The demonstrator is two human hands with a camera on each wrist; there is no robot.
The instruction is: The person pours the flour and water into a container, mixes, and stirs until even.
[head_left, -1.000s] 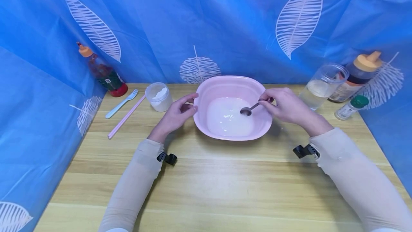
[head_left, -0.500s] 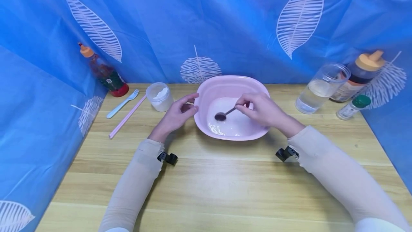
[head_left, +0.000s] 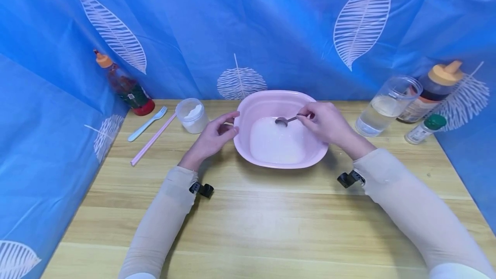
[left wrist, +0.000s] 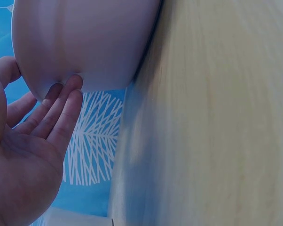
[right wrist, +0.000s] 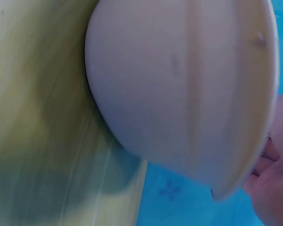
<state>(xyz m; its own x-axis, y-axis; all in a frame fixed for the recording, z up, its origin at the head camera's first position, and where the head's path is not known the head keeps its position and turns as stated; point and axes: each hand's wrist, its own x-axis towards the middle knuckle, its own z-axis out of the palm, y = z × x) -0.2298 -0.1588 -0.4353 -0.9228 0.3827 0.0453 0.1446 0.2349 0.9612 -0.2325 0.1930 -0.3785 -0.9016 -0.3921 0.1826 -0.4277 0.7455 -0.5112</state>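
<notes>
A pink basin (head_left: 248,113) stands at the back of the table with a shallow layer of milky white liquid (head_left: 277,145) in it. On its left rim, my left hand (head_left: 211,139) holds on; the left wrist view has the thumb at the edge and the fingers (left wrist: 68,108) against the outer wall. My right hand (head_left: 327,124) pinches the handle of a dark spoon (head_left: 282,122) over the right part of the basin. The spoon's bowl is at the liquid near the far side. In the right wrist view, the basin wall (right wrist: 146,80) hides the spoon and most of the fingers.
Left of the basin are a clear jar of white powder (head_left: 193,117), pink chopsticks (head_left: 153,140), a light blue fork (head_left: 147,125) and a red sauce bottle (head_left: 129,89). To the right stand a cup of water (head_left: 381,113), a dark sauce bottle (head_left: 426,91) and a green-capped shaker (head_left: 425,128).
My right hand swept the spoon left through the liquid, then back to the right and toward the far side. The left hand and the basin have stayed in place.
</notes>
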